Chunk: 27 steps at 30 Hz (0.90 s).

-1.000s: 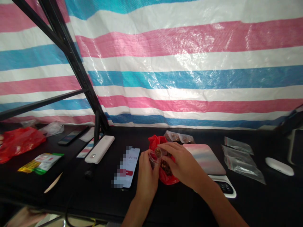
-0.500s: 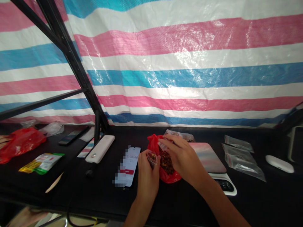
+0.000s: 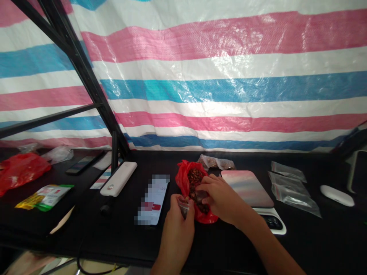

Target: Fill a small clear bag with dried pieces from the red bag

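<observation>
My left hand [image 3: 180, 215] is closed around a small clear plastic bag [image 3: 184, 207], its mouth facing up and some brown bits inside. Just right of it, an open red plastic bag [image 3: 183, 179] lies on the black table, filled with brown-red dried pieces [image 3: 195, 176] that look like peppercorns or spice. The fingers of my right hand [image 3: 213, 194] reach down into these pieces, bent and pinched on a clear plastic piece whose exact kind I cannot make out. My right fingertips are partly hidden among the pieces.
A phone with a timer [image 3: 155, 198] lies left of my hands, beyond it a white power bank [image 3: 119, 178]. On the right are a kitchen scale [image 3: 246, 187], empty zip bags [image 3: 292, 191] and a white case [image 3: 336, 195]. Filled clear bags [image 3: 216, 163] lie behind.
My right hand has moved down from above the red bag into the dried pieces. My left hand, with the small clear bag, has shifted slightly lower. The view has moved a little.
</observation>
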{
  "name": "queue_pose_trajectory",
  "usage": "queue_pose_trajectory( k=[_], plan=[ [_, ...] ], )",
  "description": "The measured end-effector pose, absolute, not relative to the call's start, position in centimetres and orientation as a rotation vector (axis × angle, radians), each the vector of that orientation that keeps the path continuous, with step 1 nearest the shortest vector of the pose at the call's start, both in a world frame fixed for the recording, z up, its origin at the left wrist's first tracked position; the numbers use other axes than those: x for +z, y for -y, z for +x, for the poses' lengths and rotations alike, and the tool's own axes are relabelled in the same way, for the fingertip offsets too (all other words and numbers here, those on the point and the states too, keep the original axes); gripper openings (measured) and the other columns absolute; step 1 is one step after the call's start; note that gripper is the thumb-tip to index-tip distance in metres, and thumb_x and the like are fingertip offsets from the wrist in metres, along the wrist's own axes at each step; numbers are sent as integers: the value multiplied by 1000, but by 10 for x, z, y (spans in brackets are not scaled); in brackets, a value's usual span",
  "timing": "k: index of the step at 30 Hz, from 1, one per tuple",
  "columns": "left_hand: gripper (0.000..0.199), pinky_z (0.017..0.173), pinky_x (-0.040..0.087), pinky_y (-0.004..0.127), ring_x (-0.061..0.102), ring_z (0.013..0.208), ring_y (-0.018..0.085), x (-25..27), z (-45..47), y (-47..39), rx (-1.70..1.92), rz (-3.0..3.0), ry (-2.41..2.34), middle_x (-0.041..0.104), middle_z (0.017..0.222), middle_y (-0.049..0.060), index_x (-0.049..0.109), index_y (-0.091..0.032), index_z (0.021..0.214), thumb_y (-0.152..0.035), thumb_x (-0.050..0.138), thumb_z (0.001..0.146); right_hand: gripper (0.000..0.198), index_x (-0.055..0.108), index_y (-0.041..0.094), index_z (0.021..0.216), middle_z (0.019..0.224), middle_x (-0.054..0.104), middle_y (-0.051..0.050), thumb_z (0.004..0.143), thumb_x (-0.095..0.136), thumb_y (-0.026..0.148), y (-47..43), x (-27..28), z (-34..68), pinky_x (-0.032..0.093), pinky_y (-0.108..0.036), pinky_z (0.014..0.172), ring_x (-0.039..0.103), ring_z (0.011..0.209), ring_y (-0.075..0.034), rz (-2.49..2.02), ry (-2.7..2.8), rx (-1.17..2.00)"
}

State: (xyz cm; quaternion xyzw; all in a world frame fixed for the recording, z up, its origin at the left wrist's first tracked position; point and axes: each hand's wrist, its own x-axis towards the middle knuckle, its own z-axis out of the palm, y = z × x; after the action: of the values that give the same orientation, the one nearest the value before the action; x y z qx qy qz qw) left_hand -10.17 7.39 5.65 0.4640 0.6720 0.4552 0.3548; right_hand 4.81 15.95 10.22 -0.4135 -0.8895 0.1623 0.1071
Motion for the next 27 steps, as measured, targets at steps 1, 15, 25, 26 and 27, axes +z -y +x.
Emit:
queue_pose_trajectory(
  k=[1, 15, 25, 26, 27],
  plan=[
    [25, 69, 48, 33, 69, 78, 25, 56, -101, -77, 1203, 1182, -1703, 68, 82, 5, 49, -25, 97, -51, 48, 96, 35, 77, 21, 108, 108, 70, -8, 78, 65, 7, -159, 101, 46, 39, -40, 93, 57, 106, -26, -1223, 2613, 496],
    [24, 84, 49, 35, 63, 90, 22, 54, -113, -85, 1372, 1354, -1714, 65, 95, 4, 58, -22, 101, -45, 59, 92, 37, 75, 23, 118, 114, 77, -7, 86, 63, 12, -167, 97, 48, 44, -43, 98, 65, 108, -27, -1197, 2300, 638],
    [25, 76, 52, 33, 68, 85, 22, 58, -104, -87, 1369, 1322, -1643, 70, 96, 4, 57, -23, 104, -42, 64, 90, 44, 70, 24, 123, 126, 69, -8, 88, 52, 5, -147, 124, 47, 44, -42, 108, 60, 118, -24, -878, 2337, 653],
    [26, 77, 52, 33, 68, 86, 22, 58, -103, -87, 1363, 1318, -1648, 71, 97, 5, 56, -22, 105, -43, 64, 90, 44, 70, 22, 123, 127, 68, -8, 88, 51, 4, -146, 124, 46, 44, -43, 108, 60, 118, -25, -866, 2371, 589],
    [28, 79, 52, 34, 68, 88, 22, 59, -102, -87, 1356, 1311, -1652, 71, 99, 6, 56, -22, 107, -43, 64, 90, 44, 70, 21, 123, 128, 68, -9, 88, 50, 3, -145, 124, 44, 45, -44, 107, 59, 118, -25, -853, 2398, 527]
  ],
)
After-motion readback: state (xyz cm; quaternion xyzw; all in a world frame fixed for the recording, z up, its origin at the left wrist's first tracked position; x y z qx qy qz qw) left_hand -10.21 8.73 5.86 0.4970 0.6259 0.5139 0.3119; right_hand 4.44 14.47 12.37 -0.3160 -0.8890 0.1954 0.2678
